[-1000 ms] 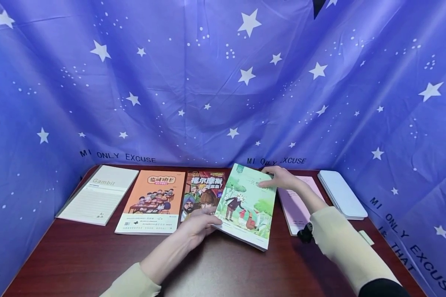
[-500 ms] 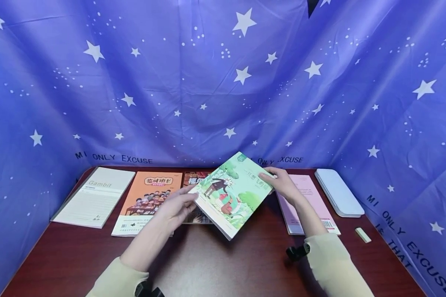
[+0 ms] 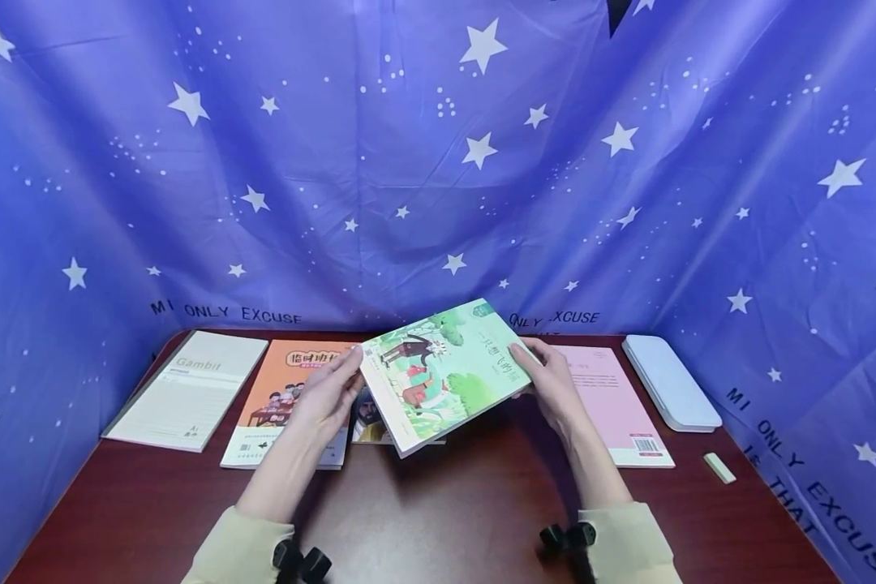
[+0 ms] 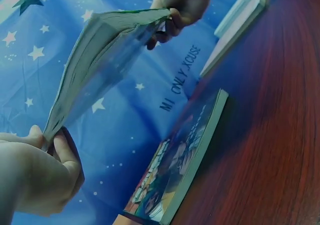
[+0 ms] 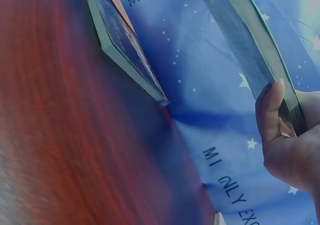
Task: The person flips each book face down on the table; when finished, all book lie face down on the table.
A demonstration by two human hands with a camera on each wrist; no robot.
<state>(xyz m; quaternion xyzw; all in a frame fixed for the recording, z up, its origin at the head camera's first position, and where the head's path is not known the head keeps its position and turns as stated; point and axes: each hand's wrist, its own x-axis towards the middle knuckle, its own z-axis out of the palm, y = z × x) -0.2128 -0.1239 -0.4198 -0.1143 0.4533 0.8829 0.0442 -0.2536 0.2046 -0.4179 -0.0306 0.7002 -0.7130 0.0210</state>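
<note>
A green illustrated book (image 3: 445, 373) is held up above the table, turned sideways with its cover facing up. My left hand (image 3: 330, 399) pinches its left edge, thumb on the cover and fingers beneath. The right hand (image 3: 551, 381) grips the opposite edge in the same way. In the left wrist view the book's pages (image 4: 100, 40) bow slightly between the left hand (image 4: 50, 170) and the right hand (image 4: 185, 5). The right wrist view shows the right hand (image 5: 290, 135) with fingers curled under the book (image 5: 260, 40). Beneath it lies a dark comic-style book (image 3: 368, 422), mostly covered from above.
On the brown table (image 3: 438, 527) lie a Gambit notebook (image 3: 182, 397), an orange book (image 3: 263, 397) partly behind the left hand, and a pink book (image 3: 620, 397). At the right are a white case (image 3: 672, 385) and a small pale eraser-like block (image 3: 719, 468). A starry blue curtain (image 3: 409, 162) surrounds the table.
The green book has risen off the table, shifted left and rotated counter-clockwise onto its side. Both hands moved with it, uncovering more of the pink book and the small pale block.
</note>
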